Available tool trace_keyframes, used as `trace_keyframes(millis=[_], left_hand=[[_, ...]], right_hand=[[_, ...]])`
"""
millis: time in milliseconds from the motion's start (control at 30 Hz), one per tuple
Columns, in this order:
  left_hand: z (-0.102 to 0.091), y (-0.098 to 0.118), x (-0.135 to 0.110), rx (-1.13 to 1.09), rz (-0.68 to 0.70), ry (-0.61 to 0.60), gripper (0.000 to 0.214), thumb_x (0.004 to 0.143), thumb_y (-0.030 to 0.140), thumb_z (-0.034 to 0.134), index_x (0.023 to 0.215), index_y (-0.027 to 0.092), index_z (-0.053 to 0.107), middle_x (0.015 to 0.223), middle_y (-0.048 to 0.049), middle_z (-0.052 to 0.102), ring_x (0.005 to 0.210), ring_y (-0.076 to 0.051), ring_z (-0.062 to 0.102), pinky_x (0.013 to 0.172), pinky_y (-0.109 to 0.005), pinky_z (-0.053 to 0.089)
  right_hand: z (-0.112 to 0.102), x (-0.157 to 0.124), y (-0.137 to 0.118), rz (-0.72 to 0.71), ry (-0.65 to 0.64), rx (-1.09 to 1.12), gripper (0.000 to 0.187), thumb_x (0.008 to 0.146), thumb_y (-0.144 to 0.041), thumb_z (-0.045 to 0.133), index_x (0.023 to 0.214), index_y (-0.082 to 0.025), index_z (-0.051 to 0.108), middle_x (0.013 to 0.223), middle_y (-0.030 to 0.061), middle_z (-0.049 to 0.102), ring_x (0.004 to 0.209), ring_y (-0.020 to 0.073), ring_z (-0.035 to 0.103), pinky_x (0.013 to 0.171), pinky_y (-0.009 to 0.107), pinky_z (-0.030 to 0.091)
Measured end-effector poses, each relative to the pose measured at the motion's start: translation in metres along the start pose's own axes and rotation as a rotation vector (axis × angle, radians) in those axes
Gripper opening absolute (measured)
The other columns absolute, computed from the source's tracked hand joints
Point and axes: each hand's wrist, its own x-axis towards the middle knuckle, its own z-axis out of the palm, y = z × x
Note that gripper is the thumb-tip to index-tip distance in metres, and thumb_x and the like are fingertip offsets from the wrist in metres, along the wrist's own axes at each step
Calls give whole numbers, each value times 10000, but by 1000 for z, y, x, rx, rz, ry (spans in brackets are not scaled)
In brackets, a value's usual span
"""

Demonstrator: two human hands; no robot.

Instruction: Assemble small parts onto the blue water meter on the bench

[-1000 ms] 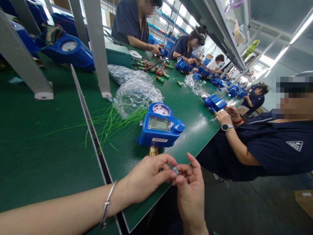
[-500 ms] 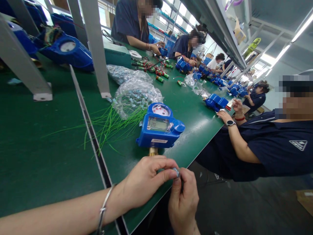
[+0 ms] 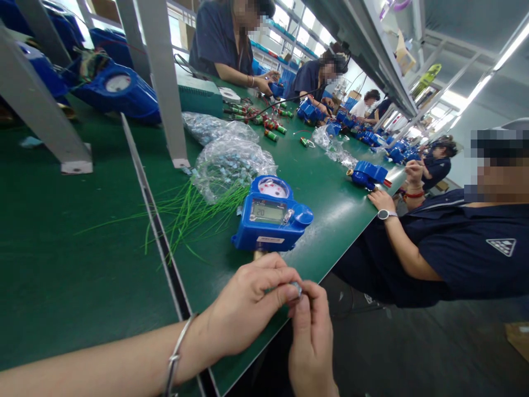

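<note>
My left hand point(image 3: 248, 300) and my right hand point(image 3: 309, 342) meet at the table's front edge, both pinching one small grey metal part point(image 3: 296, 287) between their fingertips. A thin bracelet point(image 3: 176, 353) circles my left wrist. Just beyond the hands lies a blue water meter point(image 3: 270, 215) with a grey display and a round dial; its brass fitting is mostly hidden behind my left hand. Loose green wires point(image 3: 190, 212) fan out to the left of the meter.
Clear plastic bags of small parts point(image 3: 231, 165) lie behind the meter. Grey frame posts point(image 3: 163, 82) stand on the green table point(image 3: 61, 259). A seated person point(image 3: 450, 248) works at the right by another blue meter point(image 3: 367, 173); more people and meters line the table farther back.
My right hand closed from spread fingers to a pinch on the small part and dropped slightly. The person on the right shifted their hands near their blue meter.
</note>
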Motion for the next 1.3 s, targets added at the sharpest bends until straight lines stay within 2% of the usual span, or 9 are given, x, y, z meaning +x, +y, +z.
trace_keyframes(millis=[100, 367, 467, 567, 800, 933, 1067, 1167, 1300], left_hand=[[1, -1, 0, 1, -4, 29, 187, 910, 214, 487, 789, 199, 629, 770, 27, 519, 759, -112, 505, 700, -225, 371], [0, -1, -3, 85, 26, -7, 257, 921, 225, 444, 734, 182, 615, 760, 13, 521, 768, -129, 498, 717, -245, 365], [0, 0, -2, 66, 7, 53, 238, 913, 214, 466, 726, 188, 611, 762, 19, 522, 780, -127, 498, 726, -236, 367], [2, 0, -1, 34, -7, 87, 192, 904, 211, 488, 767, 201, 623, 782, 24, 528, 786, -126, 499, 721, -232, 369], [0, -1, -4, 76, 34, 33, 214, 910, 188, 478, 751, 203, 620, 784, 25, 534, 794, -122, 503, 747, -234, 363], [1, -1, -6, 144, 35, 57, 168, 913, 237, 476, 872, 224, 638, 804, 9, 547, 789, -140, 507, 714, -246, 372], [2, 2, -7, 143, 34, 16, 172, 908, 234, 464, 907, 221, 635, 816, 1, 564, 770, -137, 527, 697, -243, 380], [0, 7, -10, 146, -48, -28, 168, 899, 230, 458, 869, 213, 622, 760, 14, 563, 700, -121, 529, 644, -229, 372], [0, 9, -16, 124, -201, -89, 161, 850, 283, 528, 742, 172, 573, 640, 33, 543, 561, -106, 476, 527, -219, 330]], right_hand=[[-4, 0, 5, -232, 93, -235, 172, 889, -319, 468, 964, -213, 582, 869, 60, 590, 805, 175, 533, 731, 313, 399], [3, 8, -1, 314, -241, 402, 317, 909, -398, 359, 656, -211, 396, 467, -79, 289, 378, 78, 223, 384, 211, 240], [-3, 6, 2, -1, -80, 0, 191, 901, -342, 430, 849, -199, 546, 729, 15, 551, 648, 129, 498, 597, 254, 394], [-4, 5, 6, -234, -5, -225, 152, 888, -294, 459, 935, -210, 576, 846, 48, 595, 778, 163, 535, 696, 292, 388], [-8, 23, -1, 379, -378, 530, 325, 889, -409, 394, 638, -202, 409, 412, -94, 270, 353, 68, 180, 391, 211, 202], [-30, 62, -13, -51, -94, 26, 255, 866, -414, 497, 915, -177, 577, 883, 40, 579, 762, 138, 535, 657, 255, 432], [-23, 107, -28, -424, -242, -150, 627, 760, -400, 639, 1314, -258, 383, 1378, 87, 334, 1247, 267, 341, 963, 434, 379], [-2, 116, -35, -439, -365, -157, 646, 758, -344, 651, 1332, -268, 364, 1327, 84, 392, 1192, 248, 410, 960, 426, 394], [20, 93, -36, -359, -161, -180, 605, 713, -322, 698, 1252, -249, 435, 1150, 74, 477, 1033, 216, 502, 877, 383, 455]])
